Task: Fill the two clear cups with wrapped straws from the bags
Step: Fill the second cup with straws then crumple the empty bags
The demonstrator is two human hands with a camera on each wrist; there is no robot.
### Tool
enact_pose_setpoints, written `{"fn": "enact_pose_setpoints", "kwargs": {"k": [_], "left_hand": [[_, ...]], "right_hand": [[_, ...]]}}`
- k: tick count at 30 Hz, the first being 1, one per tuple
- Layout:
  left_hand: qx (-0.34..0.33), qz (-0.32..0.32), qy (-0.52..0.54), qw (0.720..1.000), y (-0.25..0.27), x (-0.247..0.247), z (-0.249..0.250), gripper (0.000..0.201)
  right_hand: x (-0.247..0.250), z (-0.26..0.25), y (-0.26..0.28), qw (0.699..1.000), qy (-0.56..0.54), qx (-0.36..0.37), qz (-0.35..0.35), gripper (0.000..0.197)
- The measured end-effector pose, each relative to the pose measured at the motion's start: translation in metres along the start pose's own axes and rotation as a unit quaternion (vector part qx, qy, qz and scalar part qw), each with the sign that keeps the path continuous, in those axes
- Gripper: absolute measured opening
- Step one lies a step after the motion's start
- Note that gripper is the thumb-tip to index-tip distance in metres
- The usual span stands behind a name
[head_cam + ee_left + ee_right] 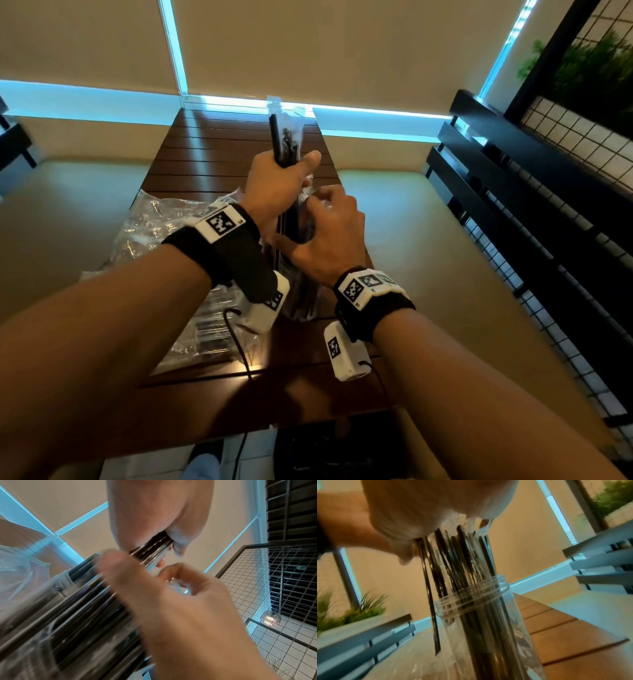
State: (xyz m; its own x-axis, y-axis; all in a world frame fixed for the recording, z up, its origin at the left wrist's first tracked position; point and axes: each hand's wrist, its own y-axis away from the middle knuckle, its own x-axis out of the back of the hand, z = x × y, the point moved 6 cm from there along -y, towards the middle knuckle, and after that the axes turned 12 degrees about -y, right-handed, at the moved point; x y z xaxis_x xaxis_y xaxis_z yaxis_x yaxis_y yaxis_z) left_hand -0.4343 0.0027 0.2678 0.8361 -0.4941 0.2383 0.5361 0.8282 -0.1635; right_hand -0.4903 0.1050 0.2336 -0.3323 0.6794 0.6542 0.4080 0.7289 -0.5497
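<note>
Here left hand (277, 185) grips straws (286, 144) — no writing legible.

Bare forearms, no sleeves. Black wristbands (375, 313) on both wrists, each topped with white blocks bearing black-and-white square markers (222, 222). White camera housings (346, 354) beneath, trailing thin black cables (239, 346).

I am seeing my left hand (274, 185) gripping a bundle of black wrapped straws (286, 144) upright above the slatted wooden table (212, 150). My right hand (329, 236) is curling its fingers by the clear cup (301, 301) below, though the contact is hidden. Crinkled straw bags (150, 233) are lying on the table's left side.
</note>
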Motion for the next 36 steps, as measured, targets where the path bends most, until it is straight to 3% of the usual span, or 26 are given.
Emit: {"fn": "enact_pose_setpoints", "kwargs": {"k": [2, 5, 8, 11, 15, 20, 27, 31, 36], "left_hand": [[0.011, -0.018, 0.000, 1.000, -0.002, -0.004, 0.004, 0.017], [0.039, -0.030, 0.008, 0.999, -0.001, -0.010, -0.001, 0.027], [0.044, -0.022, 0.016, 0.999, -0.001, -0.008, -0.003, 0.032], [0.026, -0.026, 0.000, 0.999, -0.003, 0.000, 0.000, 0.023], [0.007, -0.038, 0.001, 0.999, -0.002, 0.002, 0.001, 0.017], [-0.020, -0.062, 0.009, 0.998, 0.000, 0.002, 0.007, 0.024], [-0.049, -0.093, 0.016, 0.994, 0.001, 0.005, 0.010, 0.015], [-0.043, -0.072, -0.005, 0.996, 0.004, 0.002, 0.001, 0.009], [-0.049, -0.095, -0.056, 0.993, 0.013, -0.008, -0.016, 0.012]], "right_hand": [[-0.011, -0.004, -0.002, 0.995, 0.092, 0.000, -0.048, 0.060], [-0.015, -0.007, -0.005, 0.992, 0.116, -0.032, -0.035, 0.045], [-0.018, -0.007, -0.006, 0.997, 0.037, -0.049, -0.045, 0.024], [-0.013, 0.000, -0.011, 0.995, -0.075, -0.050, -0.048, 0.025], [0.003, 0.007, -0.016, 0.987, -0.150, -0.049, 0.040, 0.030], [0.015, 0.004, -0.020, 0.969, -0.194, -0.049, 0.143, 0.027], [0.012, -0.004, -0.028, 0.976, -0.199, -0.039, 0.081, 0.016], [0.001, 0.002, -0.017, 0.988, -0.150, -0.019, 0.028, 0.032], [0.018, 0.017, -0.009, 0.981, -0.157, -0.071, 0.085, 0.055]]}}
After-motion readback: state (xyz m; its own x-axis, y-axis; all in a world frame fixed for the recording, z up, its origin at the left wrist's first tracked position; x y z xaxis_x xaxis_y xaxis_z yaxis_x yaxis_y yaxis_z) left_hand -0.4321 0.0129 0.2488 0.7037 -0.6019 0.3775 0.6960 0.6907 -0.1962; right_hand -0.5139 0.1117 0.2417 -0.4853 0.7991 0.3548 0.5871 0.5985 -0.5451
